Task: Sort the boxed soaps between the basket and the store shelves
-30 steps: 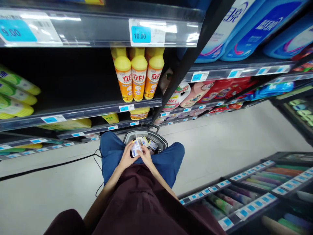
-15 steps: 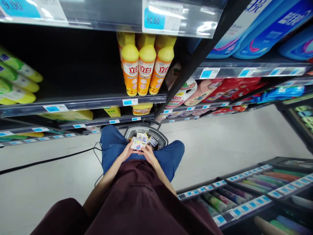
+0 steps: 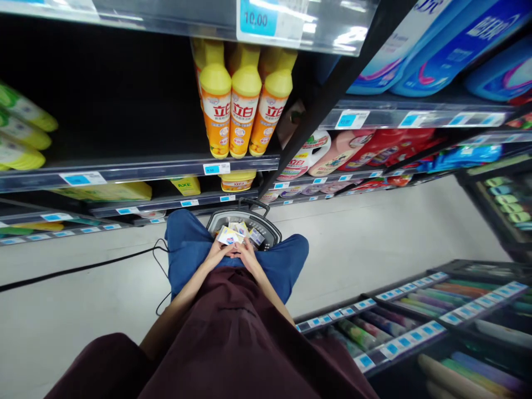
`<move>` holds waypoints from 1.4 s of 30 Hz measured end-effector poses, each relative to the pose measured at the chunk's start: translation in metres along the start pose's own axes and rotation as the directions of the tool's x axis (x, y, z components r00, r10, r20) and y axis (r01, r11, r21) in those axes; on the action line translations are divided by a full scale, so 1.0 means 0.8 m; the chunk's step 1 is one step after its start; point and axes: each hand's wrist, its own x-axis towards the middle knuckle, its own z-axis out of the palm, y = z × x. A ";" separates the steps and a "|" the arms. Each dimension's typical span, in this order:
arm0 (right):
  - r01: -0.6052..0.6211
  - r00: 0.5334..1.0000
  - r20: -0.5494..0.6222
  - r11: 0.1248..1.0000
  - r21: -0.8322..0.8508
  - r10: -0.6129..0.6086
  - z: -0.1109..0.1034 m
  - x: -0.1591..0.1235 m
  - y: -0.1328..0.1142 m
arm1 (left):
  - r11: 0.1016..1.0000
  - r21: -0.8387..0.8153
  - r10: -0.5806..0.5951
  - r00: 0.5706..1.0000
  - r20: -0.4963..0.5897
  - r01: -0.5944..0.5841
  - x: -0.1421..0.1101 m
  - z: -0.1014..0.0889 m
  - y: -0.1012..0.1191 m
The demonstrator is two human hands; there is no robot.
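Note:
Between my knees, a flat white packet point(image 3: 228, 236) with yellow edges and a small blue-and-red logo is held up in both hands. My left hand point(image 3: 218, 252) is closed on its left side. My right hand point(image 3: 246, 252) grips its lower right edge; some fingers are hidden under it. Right behind it stands a grey shopping basket point(image 3: 273, 235) with a black handle. Similar white-and-yellow packets point(image 3: 240, 227) lie inside, beside a greyish package point(image 3: 256, 238) whose kind I cannot make out.
Close in front rises a dark shelf point(image 3: 166, 170) with yellow-and-orange detergent bottles point(image 3: 243, 113) and green-yellow bottles point(image 3: 25, 130). Blue detergent bottles point(image 3: 453, 55) fill the shelf to the right. Another low shelf point(image 3: 374, 354) stands behind at right. A black cable point(image 3: 83, 269) crosses at left.
The packet has turned in my hands, its left end tipping up. My right hand has shifted toward its lower edge. The whole view has moved slightly.

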 end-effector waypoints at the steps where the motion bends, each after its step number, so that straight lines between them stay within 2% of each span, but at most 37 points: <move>1: -0.013 1.000 -0.005 1.000 0.003 0.013 0.000 0.000 0.000 | 1.000 0.022 0.004 1.000 -0.026 -0.004 0.001 0.000 -0.001; 3: -0.035 0.999 -0.021 0.999 0.002 0.035 0.001 0.000 0.000 | 0.999 0.050 0.004 0.999 -0.053 -0.002 0.001 -0.001 -0.001; 6: -0.043 0.999 -0.022 0.999 -0.032 0.042 0.002 -0.002 -0.001 | 0.996 0.094 0.016 0.999 -0.038 -0.012 -0.003 -0.004 0.001; 11: -0.014 0.997 0.072 0.991 -0.137 0.024 -0.004 -0.010 0.002 | 0.975 0.192 0.115 0.993 -0.005 -0.112 -0.014 -0.004 0.014; 15: -0.026 0.992 0.118 0.993 -0.115 0.039 -0.008 -0.009 0.006 | 0.981 0.176 0.074 0.997 0.018 -0.076 -0.014 -0.003 0.020; 20: -0.067 0.997 0.035 0.998 -0.007 0.067 -0.003 -0.002 0.003 | 0.973 0.207 0.074 0.989 0.127 -0.099 -0.013 -0.008 0.014; 23: -0.010 0.999 -0.046 0.997 0.081 0.014 -0.004 0.000 -0.004 | 0.980 0.174 0.068 0.988 0.140 -0.092 -0.009 -0.008 0.007; 25: 0.033 0.993 -0.114 0.992 0.122 -0.019 -0.006 0.000 -0.008 | 0.995 0.073 0.066 0.992 0.109 -0.074 -0.004 -0.007 0.003; 28: 0.049 0.984 -0.174 0.993 0.106 -0.030 -0.006 -0.001 -0.009 | 0.993 -0.088 0.074 0.997 0.003 -0.073 0.004 -0.006 -0.002; 31: 0.056 0.984 -0.169 0.998 0.023 -0.051 -0.002 -0.003 -0.004 | 0.982 -0.172 0.072 0.995 -0.068 -0.082 0.009 -0.008 -0.006; 34: 0.047 0.987 -0.154 0.999 -0.019 -0.049 0.002 -0.002 0.001 | 0.980 -0.192 0.039 0.996 -0.076 -0.053 0.011 -0.010 -0.009; 37: 0.025 0.979 -0.205 0.998 0.060 -0.012 0.002 0.004 0.001 | 0.981 -0.191 0.019 0.998 -0.052 -0.029 0.013 -0.011 -0.011; 42: -0.088 0.949 -0.278 0.972 0.219 0.149 -0.003 0.015 -0.005 | 0.991 -0.127 0.026 1.000 -0.016 -0.028 0.018 -0.013 -0.016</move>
